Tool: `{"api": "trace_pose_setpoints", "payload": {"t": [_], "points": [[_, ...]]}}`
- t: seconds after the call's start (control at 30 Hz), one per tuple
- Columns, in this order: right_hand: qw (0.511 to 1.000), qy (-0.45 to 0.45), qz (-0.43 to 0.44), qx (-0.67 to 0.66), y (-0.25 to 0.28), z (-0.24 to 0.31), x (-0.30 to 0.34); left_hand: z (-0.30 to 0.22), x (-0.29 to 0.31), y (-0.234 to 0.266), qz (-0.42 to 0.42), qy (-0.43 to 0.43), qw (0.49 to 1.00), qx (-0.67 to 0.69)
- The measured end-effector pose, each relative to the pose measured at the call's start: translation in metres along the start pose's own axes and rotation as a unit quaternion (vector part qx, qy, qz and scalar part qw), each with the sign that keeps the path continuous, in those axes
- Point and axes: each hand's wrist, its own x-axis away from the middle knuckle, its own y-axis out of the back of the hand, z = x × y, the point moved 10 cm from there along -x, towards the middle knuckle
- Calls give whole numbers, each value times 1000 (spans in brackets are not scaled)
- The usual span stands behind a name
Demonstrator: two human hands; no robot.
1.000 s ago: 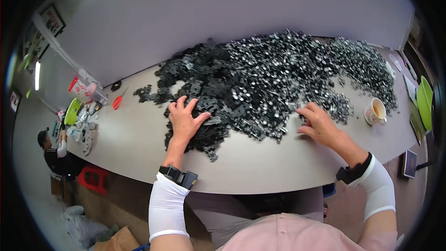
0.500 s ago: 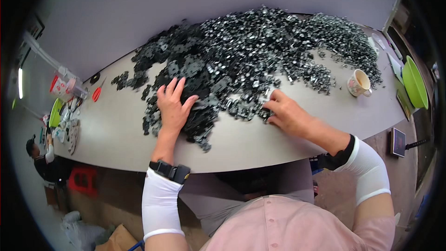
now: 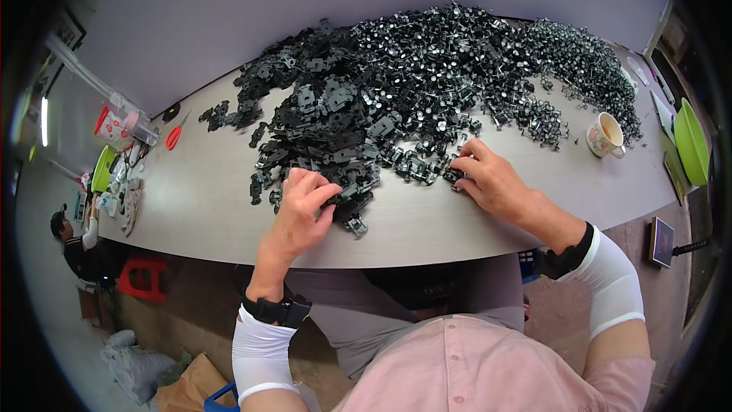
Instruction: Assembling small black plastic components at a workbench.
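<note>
Left hand and right hand at a big dark heap on the pale table.
Flat plates lie on the heap's left side, black and gray, thin, with bumpy edges and little notches. To their right sit small parts with round, shiny ends. Both hands have curled fingers, at the heap's near edge; I cannot tell if either grips a piece.
</note>
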Motion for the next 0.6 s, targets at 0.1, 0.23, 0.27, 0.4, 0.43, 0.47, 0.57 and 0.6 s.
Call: {"api": "trace_pose_setpoints", "payload": {"t": [0.1, 0.23, 0.27, 0.4, 0.43, 0.47, 0.57, 0.6], "points": [[1000, 8, 3, 12, -1, 0, 2, 1, 1, 12, -26, 44, 998, 31], [1000, 5, -12, 3, 5, 0, 10, -11, 6, -4, 58, 72, 995, -33], [1000, 3, -15, 5, 6, -3, 9, -9, 6, -9, 65, 80, 993, -55], [1000, 0, -19, 6, 6, -6, 9, 5, 10, -13, -20, 92, 994, -47], [1000, 0, -21, 5, 6, -7, 9, 6, 8, -13, -39, 97, 994, -40], [1000, -2, -24, -2, 8, -6, 9, 10, 7, -13, -38, 115, 993, -4], [999, -9, -34, -16, 13, -9, 13, 22, 5, -17, -34, 168, 981, 90], [999, -6, -38, -16, 13, -14, 16, 28, 7, -18, -34, 186, 976, 107]]}}
